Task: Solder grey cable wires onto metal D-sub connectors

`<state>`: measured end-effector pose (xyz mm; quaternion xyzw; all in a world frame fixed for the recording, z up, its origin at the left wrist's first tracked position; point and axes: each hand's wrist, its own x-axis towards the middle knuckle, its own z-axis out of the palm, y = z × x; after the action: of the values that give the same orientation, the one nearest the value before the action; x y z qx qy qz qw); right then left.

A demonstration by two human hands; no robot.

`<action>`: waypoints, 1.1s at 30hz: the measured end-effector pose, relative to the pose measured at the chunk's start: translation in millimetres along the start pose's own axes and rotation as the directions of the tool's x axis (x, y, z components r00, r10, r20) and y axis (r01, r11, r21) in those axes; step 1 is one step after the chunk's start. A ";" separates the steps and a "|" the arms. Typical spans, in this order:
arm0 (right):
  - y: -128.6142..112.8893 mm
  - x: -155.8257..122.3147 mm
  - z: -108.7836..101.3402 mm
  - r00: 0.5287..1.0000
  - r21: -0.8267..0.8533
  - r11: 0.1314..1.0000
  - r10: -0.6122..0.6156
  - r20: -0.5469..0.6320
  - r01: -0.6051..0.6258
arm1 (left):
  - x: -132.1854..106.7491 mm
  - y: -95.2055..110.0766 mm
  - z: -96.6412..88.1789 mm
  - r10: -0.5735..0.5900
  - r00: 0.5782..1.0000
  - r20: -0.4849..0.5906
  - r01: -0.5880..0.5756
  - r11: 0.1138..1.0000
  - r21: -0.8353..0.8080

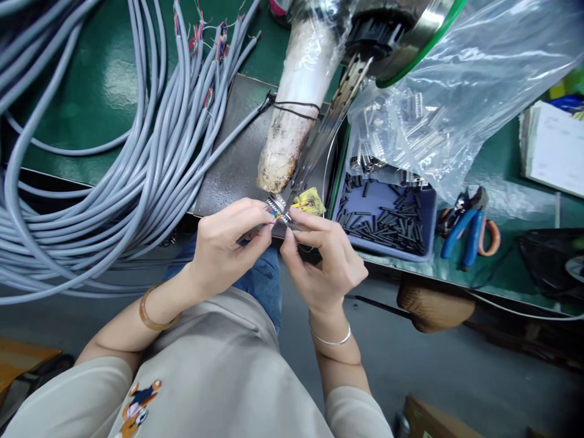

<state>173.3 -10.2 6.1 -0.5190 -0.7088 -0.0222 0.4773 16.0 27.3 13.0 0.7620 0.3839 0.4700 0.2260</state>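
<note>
My left hand (pixel 235 237), its thumb and forefinger pinched together, grips thin coloured wires (pixel 274 220) at the table's front edge. Just beyond the fingertips is a small metal connector (pixel 277 208) with a row of pins. From the other side my right hand (pixel 322 252) closes thumb and forefinger at the connector's near end; what lies between them is too small to make out. Over the connector hangs a soldering iron (pixel 292 109) wrapped in scorched white material, alongside a slotted metal guide (pixel 326 134). A yellow sponge (pixel 310 201) sits right beside it.
Grey cables (pixel 150 201) with stripped ends cover the left side. To the right stand a blue tray (pixel 426 237) of short black tubes and a plastic bag (pixel 410 134) of metal connectors. Blue-handled pliers (pixel 472 237) lie farther right. Overhead is a green-rimmed spool (pixel 422 42).
</note>
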 end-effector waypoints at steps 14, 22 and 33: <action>0.5 -0.7 2.2 1.000 0.001 1.000 -0.023 -0.006 0.023 | -1.5 2.3 -4.5 0.120 0.990 0.069 -0.133 0.966 0.224; 3.2 2.4 4.8 0.999 0.044 0.999 0.000 -0.041 0.002 | 1.8 3.8 -5.7 0.119 0.990 0.073 -0.134 0.957 0.259; -1.2 0.6 -0.2 0.999 -0.017 0.999 -0.027 0.030 0.027 | 3.6 5.2 -11.2 0.085 0.984 0.158 -0.123 0.960 0.250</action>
<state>172.6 -10.5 7.2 -0.5138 -0.7226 -0.0270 0.4617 8.9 26.8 23.8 0.8362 0.3840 0.3703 0.1270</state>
